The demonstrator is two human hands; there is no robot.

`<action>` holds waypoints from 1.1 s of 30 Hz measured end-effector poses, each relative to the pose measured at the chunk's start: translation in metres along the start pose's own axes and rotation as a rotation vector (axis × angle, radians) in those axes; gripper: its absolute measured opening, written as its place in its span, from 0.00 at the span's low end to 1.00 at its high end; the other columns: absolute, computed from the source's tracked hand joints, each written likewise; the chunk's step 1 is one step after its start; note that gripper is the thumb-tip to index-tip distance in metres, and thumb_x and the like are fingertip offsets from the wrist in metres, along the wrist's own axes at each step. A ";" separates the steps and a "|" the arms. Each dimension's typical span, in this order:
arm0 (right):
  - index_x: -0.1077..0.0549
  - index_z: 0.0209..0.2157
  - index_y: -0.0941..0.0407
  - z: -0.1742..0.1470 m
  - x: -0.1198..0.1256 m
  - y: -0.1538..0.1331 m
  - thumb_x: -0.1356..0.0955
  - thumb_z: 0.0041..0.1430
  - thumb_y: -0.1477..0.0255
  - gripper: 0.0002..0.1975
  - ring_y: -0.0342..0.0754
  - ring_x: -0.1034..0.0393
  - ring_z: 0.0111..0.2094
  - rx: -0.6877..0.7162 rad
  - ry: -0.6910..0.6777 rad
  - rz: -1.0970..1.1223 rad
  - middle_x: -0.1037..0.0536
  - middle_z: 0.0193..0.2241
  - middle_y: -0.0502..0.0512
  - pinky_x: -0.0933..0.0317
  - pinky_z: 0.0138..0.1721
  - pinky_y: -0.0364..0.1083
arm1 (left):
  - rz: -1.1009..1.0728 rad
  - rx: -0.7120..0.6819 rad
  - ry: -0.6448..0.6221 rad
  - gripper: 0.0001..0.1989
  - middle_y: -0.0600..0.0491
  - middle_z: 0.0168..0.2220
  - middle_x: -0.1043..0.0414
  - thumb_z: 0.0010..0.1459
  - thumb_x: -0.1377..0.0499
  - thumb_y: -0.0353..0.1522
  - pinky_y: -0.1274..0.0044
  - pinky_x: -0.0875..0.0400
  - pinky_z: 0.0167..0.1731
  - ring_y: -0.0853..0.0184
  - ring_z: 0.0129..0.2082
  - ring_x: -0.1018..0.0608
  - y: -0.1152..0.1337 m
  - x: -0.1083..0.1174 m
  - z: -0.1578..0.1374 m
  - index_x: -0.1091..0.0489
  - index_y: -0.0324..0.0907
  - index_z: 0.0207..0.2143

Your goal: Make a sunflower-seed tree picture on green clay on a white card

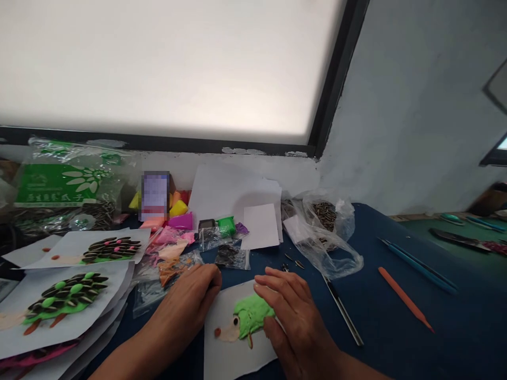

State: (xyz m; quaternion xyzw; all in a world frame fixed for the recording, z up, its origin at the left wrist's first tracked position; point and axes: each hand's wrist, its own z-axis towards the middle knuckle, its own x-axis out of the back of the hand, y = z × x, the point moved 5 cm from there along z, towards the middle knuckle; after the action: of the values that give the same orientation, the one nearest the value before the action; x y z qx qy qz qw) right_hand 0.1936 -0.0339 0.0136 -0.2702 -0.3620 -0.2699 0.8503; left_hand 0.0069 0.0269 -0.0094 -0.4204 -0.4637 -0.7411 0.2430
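Observation:
A white sheet of paper (225, 364) lies before me with a green clay hedgehog (251, 314) on it. The figure has a pale snout, a brown nose, a dark eye and a small brown leg. My right hand (295, 322) is over the hedgehog's right side, fingers stretched out, thumb at the green clay's edge; it covers the rear of the figure. At the sheet's upper left corner, my left hand (194, 295) is curled closed with its back toward me. What its fingers hold, if anything, is hidden.
Hedgehog pictures with seed spines (63, 301) are stacked at left. Behind lie clay packets (180, 221), a bag of sunflower seeds (325, 216) and a green seed package (59, 184). A silver-black pen-like tool (344, 311), an orange tool (404, 298) and blue tweezers (420, 266) lie right.

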 end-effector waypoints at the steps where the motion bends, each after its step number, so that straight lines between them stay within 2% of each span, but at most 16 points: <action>1: 0.34 0.55 0.60 0.001 0.002 -0.001 0.41 0.65 0.77 0.18 0.57 0.38 0.58 0.003 0.007 0.007 0.26 0.53 0.63 0.45 0.57 0.58 | 0.022 0.015 0.001 0.09 0.52 0.28 0.32 0.62 0.54 0.32 0.71 0.39 0.31 0.60 0.31 0.31 0.000 0.000 0.000 0.39 0.45 0.29; 4: 0.34 0.55 0.60 0.004 0.008 -0.004 0.41 0.65 0.79 0.18 0.56 0.36 0.56 0.014 0.023 0.011 0.26 0.51 0.63 0.43 0.56 0.57 | 0.077 0.038 -0.033 0.06 0.52 0.29 0.31 0.59 0.51 0.30 0.70 0.40 0.33 0.60 0.32 0.30 0.003 -0.002 0.000 0.36 0.44 0.30; 8: 0.34 0.54 0.60 0.002 0.008 -0.007 0.41 0.64 0.79 0.18 0.56 0.35 0.55 0.031 0.025 0.019 0.25 0.50 0.62 0.43 0.56 0.57 | 0.022 0.014 -0.074 0.10 0.53 0.27 0.32 0.61 0.52 0.31 0.71 0.40 0.34 0.61 0.31 0.30 0.007 -0.001 0.000 0.38 0.44 0.26; 13: 0.36 0.56 0.58 0.004 0.010 -0.006 0.42 0.64 0.81 0.20 0.55 0.36 0.57 0.011 0.088 0.017 0.27 0.52 0.62 0.42 0.56 0.56 | -0.274 -0.032 0.010 0.13 0.54 0.32 0.29 0.67 0.54 0.37 0.76 0.35 0.31 0.65 0.32 0.28 0.012 0.012 -0.001 0.36 0.45 0.32; 18: 0.36 0.58 0.57 0.019 0.032 0.000 0.43 0.67 0.80 0.20 0.56 0.38 0.59 -0.046 0.130 -0.078 0.29 0.55 0.63 0.42 0.57 0.58 | -0.319 -0.117 0.064 0.12 0.55 0.31 0.29 0.68 0.54 0.37 0.78 0.34 0.31 0.67 0.30 0.27 0.020 0.018 -0.003 0.35 0.45 0.34; 21: 0.32 0.56 0.58 0.026 0.036 0.009 0.40 0.68 0.74 0.17 0.57 0.34 0.56 -0.133 0.023 -0.044 0.26 0.52 0.63 0.40 0.56 0.58 | -0.331 -0.096 0.067 0.12 0.56 0.30 0.31 0.67 0.53 0.38 0.79 0.34 0.31 0.67 0.30 0.29 0.022 0.018 -0.004 0.35 0.45 0.33; 24: 0.24 0.42 0.57 0.027 0.030 0.018 0.38 0.68 0.71 0.12 0.51 0.26 0.41 -0.266 -0.135 0.099 0.20 0.38 0.57 0.33 0.43 0.50 | -0.376 -0.023 0.076 0.13 0.56 0.28 0.33 0.66 0.52 0.40 0.79 0.34 0.28 0.68 0.28 0.30 0.019 0.017 -0.004 0.35 0.46 0.32; 26: 0.24 0.34 0.57 0.026 0.025 0.018 0.39 0.69 0.72 0.14 0.47 0.27 0.33 -0.333 -0.194 0.192 0.21 0.31 0.54 0.34 0.33 0.45 | -0.441 0.017 0.069 0.14 0.57 0.26 0.35 0.65 0.51 0.43 0.79 0.35 0.26 0.68 0.26 0.31 0.017 0.016 -0.002 0.35 0.45 0.31; 29: 0.24 0.31 0.57 0.024 0.018 0.014 0.39 0.68 0.74 0.14 0.45 0.28 0.29 -0.378 -0.254 0.290 0.22 0.28 0.53 0.39 0.27 0.42 | -0.550 0.081 -0.011 0.15 0.57 0.25 0.34 0.62 0.49 0.45 0.80 0.36 0.24 0.69 0.24 0.31 0.013 0.010 -0.001 0.35 0.45 0.32; 33: 0.25 0.30 0.57 0.021 0.012 0.008 0.37 0.65 0.77 0.12 0.44 0.30 0.27 -0.359 -0.300 0.261 0.23 0.26 0.51 0.41 0.27 0.42 | -0.617 0.124 -0.123 0.15 0.58 0.25 0.31 0.59 0.45 0.46 0.81 0.37 0.22 0.70 0.24 0.30 0.014 0.005 -0.002 0.32 0.43 0.33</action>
State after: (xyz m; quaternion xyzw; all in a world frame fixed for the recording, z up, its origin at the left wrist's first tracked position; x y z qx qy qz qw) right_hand 0.1965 -0.0175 0.0327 -0.4982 -0.3926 -0.1746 0.7531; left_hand 0.0136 0.0188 0.0012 -0.2885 -0.6274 -0.7233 0.0033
